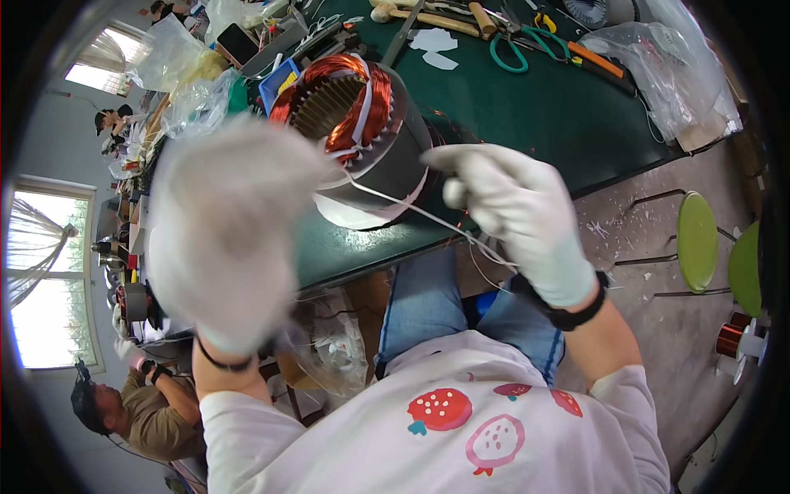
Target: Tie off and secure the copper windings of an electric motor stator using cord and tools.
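Observation:
A grey cylindrical motor stator [380, 169] with copper windings [374, 107] stands on the green table, tied in places with white lacing. From its rim a white cord [395, 200] stretches to my right hand [514, 210], loose strands hanging by the wrist. That hand, in a white glove, is beside the stator with its index finger pointing at it and its other fingers curled; the cord passes behind the palm, seemingly gripped. Motion smears my left hand [234, 222], also gloved, at the stator's left side. Its fingers, and anything in them, cannot be made out.
Teal-handled scissors [527, 49], an orange-handled tool [599, 62], a mallet [428, 18] and white paper pieces [436, 45] lie on the far table. Plastic bags [658, 74] rest at the right edge. Green chairs [698, 243] stand right; another person [156, 412] sits left.

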Action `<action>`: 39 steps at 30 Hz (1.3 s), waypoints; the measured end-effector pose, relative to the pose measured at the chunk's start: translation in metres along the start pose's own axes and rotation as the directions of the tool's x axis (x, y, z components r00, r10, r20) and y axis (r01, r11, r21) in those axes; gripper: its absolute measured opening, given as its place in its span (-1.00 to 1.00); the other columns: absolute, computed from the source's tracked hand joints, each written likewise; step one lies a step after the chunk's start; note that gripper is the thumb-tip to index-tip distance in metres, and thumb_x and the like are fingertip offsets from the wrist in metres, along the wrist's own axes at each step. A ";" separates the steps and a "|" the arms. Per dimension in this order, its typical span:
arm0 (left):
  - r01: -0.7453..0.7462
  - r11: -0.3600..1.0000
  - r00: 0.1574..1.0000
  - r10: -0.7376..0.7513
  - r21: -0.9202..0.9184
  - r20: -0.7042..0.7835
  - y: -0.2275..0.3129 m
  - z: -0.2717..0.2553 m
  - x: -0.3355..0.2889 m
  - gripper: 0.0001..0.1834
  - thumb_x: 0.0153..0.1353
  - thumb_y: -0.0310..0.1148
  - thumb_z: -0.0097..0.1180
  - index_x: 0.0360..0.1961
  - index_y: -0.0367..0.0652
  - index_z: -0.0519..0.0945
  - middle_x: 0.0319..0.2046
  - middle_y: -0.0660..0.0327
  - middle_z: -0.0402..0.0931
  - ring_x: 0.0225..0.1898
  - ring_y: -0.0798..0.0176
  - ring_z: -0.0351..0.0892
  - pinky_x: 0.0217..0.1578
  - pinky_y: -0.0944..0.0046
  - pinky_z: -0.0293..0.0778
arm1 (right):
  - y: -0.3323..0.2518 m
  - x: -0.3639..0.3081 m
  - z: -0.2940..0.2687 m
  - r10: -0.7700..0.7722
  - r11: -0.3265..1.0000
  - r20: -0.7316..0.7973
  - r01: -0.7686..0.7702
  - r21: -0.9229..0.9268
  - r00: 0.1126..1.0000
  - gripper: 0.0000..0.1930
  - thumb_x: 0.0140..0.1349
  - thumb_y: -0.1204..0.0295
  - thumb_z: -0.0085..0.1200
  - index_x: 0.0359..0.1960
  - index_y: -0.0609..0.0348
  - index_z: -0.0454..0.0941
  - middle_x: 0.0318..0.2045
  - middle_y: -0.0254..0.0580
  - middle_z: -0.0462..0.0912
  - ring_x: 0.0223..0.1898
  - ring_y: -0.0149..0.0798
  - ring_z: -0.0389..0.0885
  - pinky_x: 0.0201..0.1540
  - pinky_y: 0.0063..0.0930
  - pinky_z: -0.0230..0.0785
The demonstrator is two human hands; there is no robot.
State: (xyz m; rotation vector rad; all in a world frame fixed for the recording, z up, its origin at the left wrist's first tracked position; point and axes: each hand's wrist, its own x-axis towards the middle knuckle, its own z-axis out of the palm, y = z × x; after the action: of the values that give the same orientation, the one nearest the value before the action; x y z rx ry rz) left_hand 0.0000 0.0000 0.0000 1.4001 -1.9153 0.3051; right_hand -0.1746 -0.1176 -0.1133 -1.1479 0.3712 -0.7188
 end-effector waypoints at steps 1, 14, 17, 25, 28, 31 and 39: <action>-0.088 0.996 0.945 0.093 -0.032 0.315 0.019 0.006 -0.002 -0.81 0.12 -0.43 0.15 -0.24 -0.13 0.70 -0.28 0.19 0.64 -0.33 0.12 0.61 -0.27 0.23 0.55 | 0.000 0.001 -0.002 -0.003 1.000 -0.005 0.003 -0.006 1.000 -0.74 0.41 0.44 0.05 0.02 0.24 0.68 -0.19 -0.28 0.72 -0.27 -0.44 0.61 -0.16 -0.54 0.50; -0.130 0.976 0.988 0.143 0.175 -0.064 -0.066 0.040 -0.024 -0.36 -0.24 -0.61 0.44 0.01 -0.14 0.59 -0.07 0.11 0.61 -0.08 0.03 0.61 -0.03 0.11 0.51 | -0.037 0.015 0.006 -0.057 0.870 0.162 -0.031 0.491 0.985 -0.67 0.41 0.19 0.12 -0.26 0.26 0.43 -0.17 -0.04 0.57 -0.52 -0.52 0.40 -0.51 -0.72 0.24; 0.036 0.907 0.996 0.003 0.420 -0.092 -0.038 0.048 -0.021 -0.52 -0.18 -0.52 0.40 -0.13 0.10 0.70 -0.06 0.21 0.58 -0.11 0.08 0.58 -0.07 0.13 0.48 | -0.028 0.009 -0.004 0.144 0.949 0.174 -0.186 0.256 0.974 -0.60 0.49 0.12 0.02 -0.07 0.31 0.53 -0.30 -0.30 0.65 -0.51 -0.65 0.43 -0.52 -0.80 0.19; -0.147 0.979 0.963 0.174 -0.142 0.206 -0.002 0.055 -0.051 -0.72 -0.13 -0.39 0.29 -0.29 -0.03 0.76 -0.31 0.24 0.60 -0.31 0.19 0.63 -0.37 0.22 0.55 | 0.008 0.020 0.006 -0.267 0.855 -0.123 0.176 -0.487 0.956 -0.71 0.45 0.25 0.06 -0.18 0.24 0.68 -0.39 -0.29 0.61 -0.39 -0.48 0.51 -0.34 -0.49 0.38; -0.068 0.998 0.892 0.054 0.014 0.450 -0.002 0.069 -0.070 -0.73 -0.16 -0.32 0.36 -0.34 -0.07 0.75 -0.22 0.18 0.60 -0.10 0.15 0.63 -0.21 0.22 0.59 | -0.006 0.013 0.028 0.104 0.983 0.054 -0.094 -0.155 0.993 -0.76 0.40 0.31 0.11 -0.24 0.26 0.67 -0.38 -0.25 0.60 -0.31 -0.39 0.55 -0.20 -0.48 0.41; -0.285 0.958 0.926 0.272 0.013 0.262 -0.038 0.035 -0.047 -0.69 -0.07 -0.30 0.39 -0.25 -0.11 0.69 -0.18 0.12 0.62 -0.03 0.13 0.60 -0.15 0.21 0.59 | -0.039 -0.010 0.017 0.272 0.956 0.055 -0.276 0.101 0.961 -0.70 0.44 0.26 0.07 -0.33 0.27 0.64 -0.37 -0.28 0.60 -0.26 -0.42 0.54 -0.17 -0.58 0.40; 0.367 0.920 0.916 -0.383 -0.134 -0.121 -0.083 0.058 -0.043 -0.74 -0.07 -0.50 0.31 -0.27 -0.20 0.67 -0.32 0.14 0.61 -0.11 0.01 0.55 -0.01 0.17 0.44 | 0.006 0.011 0.044 -0.117 0.974 0.190 0.075 0.215 0.975 -0.74 0.54 0.28 -0.06 -0.19 0.25 0.48 -0.36 -0.39 0.49 -0.33 -0.50 0.45 -0.24 -0.58 0.34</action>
State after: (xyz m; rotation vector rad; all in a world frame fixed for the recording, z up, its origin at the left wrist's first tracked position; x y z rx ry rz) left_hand 0.0563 -0.0332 -0.0881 1.5892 -1.4823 0.1105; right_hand -0.1378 -0.0930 -0.1013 -1.0346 0.0667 -0.7012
